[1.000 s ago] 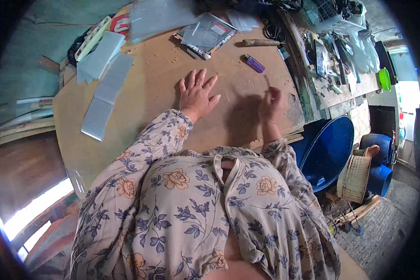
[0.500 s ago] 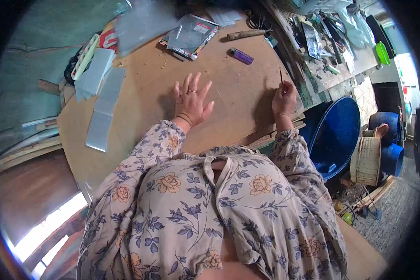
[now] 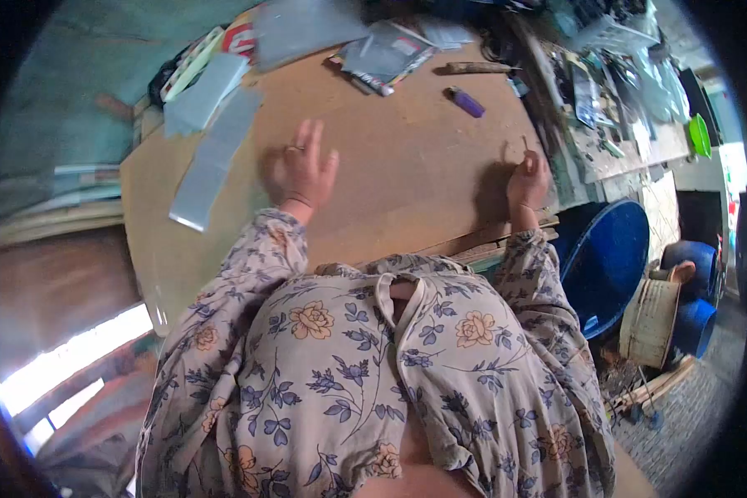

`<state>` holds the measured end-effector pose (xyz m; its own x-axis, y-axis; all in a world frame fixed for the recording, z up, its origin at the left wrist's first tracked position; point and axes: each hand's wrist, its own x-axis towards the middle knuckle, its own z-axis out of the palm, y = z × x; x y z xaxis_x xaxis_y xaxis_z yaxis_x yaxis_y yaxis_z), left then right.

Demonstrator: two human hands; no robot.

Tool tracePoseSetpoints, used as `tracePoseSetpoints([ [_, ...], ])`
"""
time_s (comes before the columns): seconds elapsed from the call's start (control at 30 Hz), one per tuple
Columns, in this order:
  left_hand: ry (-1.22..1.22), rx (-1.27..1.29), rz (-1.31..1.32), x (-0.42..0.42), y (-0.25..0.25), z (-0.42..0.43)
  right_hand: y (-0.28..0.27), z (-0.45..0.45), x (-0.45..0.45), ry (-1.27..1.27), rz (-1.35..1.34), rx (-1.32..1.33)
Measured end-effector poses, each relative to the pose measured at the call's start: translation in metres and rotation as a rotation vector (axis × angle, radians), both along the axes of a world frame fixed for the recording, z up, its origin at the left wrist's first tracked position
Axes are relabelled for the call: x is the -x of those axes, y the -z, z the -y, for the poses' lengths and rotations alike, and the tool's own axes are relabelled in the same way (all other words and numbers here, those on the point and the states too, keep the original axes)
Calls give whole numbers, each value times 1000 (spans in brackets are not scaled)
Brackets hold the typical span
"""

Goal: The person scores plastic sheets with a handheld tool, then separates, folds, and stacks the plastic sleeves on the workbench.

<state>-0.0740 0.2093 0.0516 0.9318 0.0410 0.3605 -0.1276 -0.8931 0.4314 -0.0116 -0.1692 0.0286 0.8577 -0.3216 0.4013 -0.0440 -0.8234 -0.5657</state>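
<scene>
My left hand [image 3: 310, 170] is open above the brown board [image 3: 382, 158], its fingers stretched forward and a ring on one of them. A clear plastic strip [image 3: 216, 162] lies to its left. My right hand [image 3: 529, 181] is closed near the board's right side, pinching a thin stick [image 3: 524, 143] that points up from the fingertips. Forward and left of that hand lies a purple lighter [image 3: 466, 102]. Motion blurs both hands a little.
Printed plastic packets [image 3: 386, 56] and a wooden stick [image 3: 477, 68] lie at the far edge. White plastic pieces [image 3: 207, 91] are piled at left. A large blue tub [image 3: 606, 266] stands at right, below a cluttered side bench [image 3: 602, 162].
My left hand has moved left over the board, and its fingers are closer together. The right hand keeps its pinch on the stick. The camera view has shifted, moving the board's far items rightward.
</scene>
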Motion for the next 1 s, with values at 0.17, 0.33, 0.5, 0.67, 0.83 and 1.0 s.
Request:
tracePoseSetpoints([
  [0.17, -277, -51, 73, 68, -1, -107, -4, -2, 1, -32, -20, 84],
  [0.33, -293, -151, -28, 91, 27, -106, 35, 35, -21, -41, -8, 55],
  [0.5, 104, -348, -284, 80, 7, -34, 54, 30, -11, 62, -53, 2],
  [0.67, 243, -280, -310, 44, 15, 5, 61, 39, -13, 31, -81, 85],
  [0.83, 348, -348, -360, 37, 10, 2, 53, 42, -17, 45, -132, 194],
  [1.0, 331, -389, -421, 55, -9, -37, 59, 54, -17, 48, -127, 172],
])
